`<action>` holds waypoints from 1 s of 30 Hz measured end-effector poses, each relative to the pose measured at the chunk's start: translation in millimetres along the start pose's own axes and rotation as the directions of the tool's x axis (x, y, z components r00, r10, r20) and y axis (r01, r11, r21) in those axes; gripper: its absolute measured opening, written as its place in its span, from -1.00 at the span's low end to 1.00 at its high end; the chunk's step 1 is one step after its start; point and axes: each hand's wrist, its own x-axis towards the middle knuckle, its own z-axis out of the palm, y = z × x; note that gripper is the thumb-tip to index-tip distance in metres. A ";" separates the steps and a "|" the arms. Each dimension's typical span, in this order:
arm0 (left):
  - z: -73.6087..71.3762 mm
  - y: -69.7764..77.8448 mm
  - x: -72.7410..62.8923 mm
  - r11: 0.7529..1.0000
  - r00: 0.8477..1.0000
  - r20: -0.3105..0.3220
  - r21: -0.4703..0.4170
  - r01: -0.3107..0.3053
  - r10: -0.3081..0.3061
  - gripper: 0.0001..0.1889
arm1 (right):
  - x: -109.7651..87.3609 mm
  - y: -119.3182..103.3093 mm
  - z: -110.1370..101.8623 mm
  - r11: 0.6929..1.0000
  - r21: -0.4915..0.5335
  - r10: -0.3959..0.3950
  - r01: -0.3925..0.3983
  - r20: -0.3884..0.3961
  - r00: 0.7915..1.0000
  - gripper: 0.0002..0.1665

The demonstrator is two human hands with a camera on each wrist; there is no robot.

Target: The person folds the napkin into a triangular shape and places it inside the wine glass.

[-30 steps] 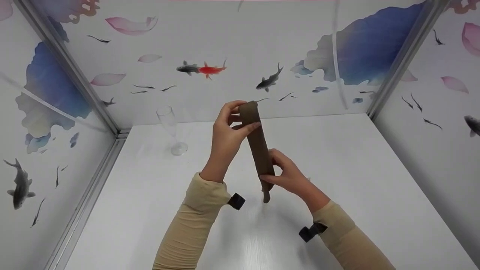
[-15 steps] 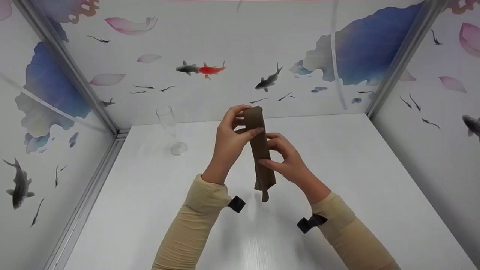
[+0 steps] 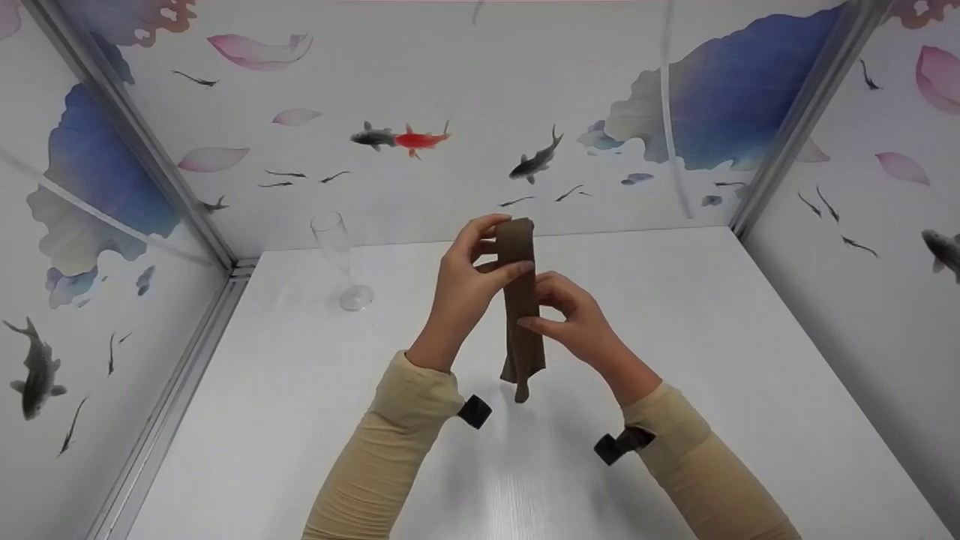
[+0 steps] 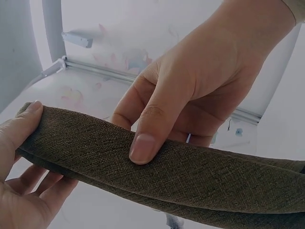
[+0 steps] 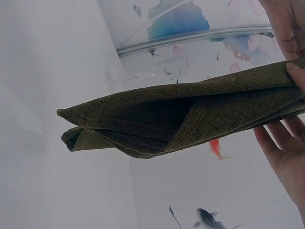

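Note:
A brown woven cloth [image 3: 516, 300], folded into a long narrow strip, is held up over the table. My left hand [image 3: 472, 274] grips its upper end, thumb across the front and fingers behind. Lower down, my right hand [image 3: 566, 307] pinches the strip's right side between thumb and fingers. In the left wrist view, the right thumb [image 4: 145, 148] presses on the coarse weave of the cloth [image 4: 90, 143]. The right wrist view shows the free end of the cloth [image 5: 143, 119] with its layers gaping and a pointed corner sticking out.
A clear stemmed glass [image 3: 356, 298] stands upright at the table's back left. The white table [image 3: 300, 435] is enclosed by a back wall [image 3: 450, 67] and side walls printed with fish and petals. Metal frame posts [image 3: 142, 142] run along the corners.
The cloth has swung from a slant to nearly upright, its upper end shifting right and slightly down. My right hand has slid up the strip, closer to my left hand.

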 end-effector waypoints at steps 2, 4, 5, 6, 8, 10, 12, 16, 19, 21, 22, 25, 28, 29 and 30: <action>0.1 0.4 0.3 1.000 1.000 0.013 -0.004 0.001 -0.001 -0.40 | 0.3 -0.2 0.5 1.000 -0.002 0.000 0.000 -0.012 1.000 -0.75; 0.1 0.4 0.6 1.000 1.000 0.029 -0.010 0.002 -0.002 -0.40 | 0.4 0.7 1.0 1.000 -0.005 -0.006 0.006 -0.023 1.000 -0.76; 0.2 0.5 0.7 1.000 0.999 0.038 -0.013 0.002 -0.001 -0.39 | 0.3 3.0 1.2 1.000 -0.009 -0.010 0.010 -0.030 0.999 -0.76; 0.2 0.6 0.7 1.000 0.999 0.045 -0.013 0.002 -0.001 -0.39 | 0.2 6.2 1.3 1.000 -0.014 -0.014 0.014 -0.036 0.999 -0.75; 0.5 0.7 0.8 1.000 0.998 0.058 -0.014 0.002 -0.001 -0.39 | -0.3 13.8 1.4 0.999 -0.027 -0.019 0.018 -0.046 0.999 -0.73; 1.0 1.1 0.7 1.000 0.998 0.068 -0.011 0.005 -0.005 -0.39 | -0.8 21.7 1.2 0.999 -0.048 -0.024 0.021 -0.051 0.998 -0.71; 1.3 1.3 0.3 1.000 0.997 0.072 -0.001 0.009 -0.009 -0.39 | -1.4 28.3 0.7 0.998 -0.057 -0.031 0.028 -0.050 0.998 -0.71; 0.0 0.4 0.3 1.000 0.997 0.075 0.029 0.009 -0.011 -0.37 | -2.0 19.4 1.7 0.999 -0.051 -0.021 0.019 -0.057 0.998 -0.76; -3.1 -1.0 0.7 0.999 0.997 0.076 0.053 -0.006 0.002 -0.36 | -2.5 6.9 3.0 0.999 -0.046 0.005 -0.009 -0.087 0.996 -0.79; -6.0 -2.0 1.0 0.997 0.997 0.075 0.072 -0.019 0.013 -0.37 | -3.2 2.9 2.8 0.998 -0.053 0.018 -0.024 -0.114 0.993 -0.79; -7.9 -2.6 1.3 0.996 0.997 0.072 0.081 -0.024 0.018 -0.38 | -3.6 3.0 2.2 0.998 -0.057 0.019 -0.027 -0.126 0.992 -0.79; -15.2 -7.1 1.7 0.993 0.998 0.058 0.112 -0.023 0.017 -0.43 | -4.9 3.6 0.1 0.997 -0.070 0.026 -0.037 -0.154 0.988 -0.79; -25.3 -15.8 0.9 0.990 0.999 0.042 0.140 -0.009 0.003 -0.47 | -5.5 4.2 -2.7 0.996 -0.078 0.034 -0.048 -0.174 0.984 -0.79; -29.3 -19.4 -0.1 0.988 0.999 0.037 0.151 -0.001 -0.004 -0.48 | -5.9 4.5 -3.7 0.995 -0.080 0.040 -0.055 -0.179 0.983 -0.79; -33.7 -23.6 -1.2 0.986 0.999 0.031 0.165 0.005 -0.010 -0.49 | -6.3 4.9 -4.8 0.995 -0.083 0.044 -0.060 -0.183 0.982 -0.79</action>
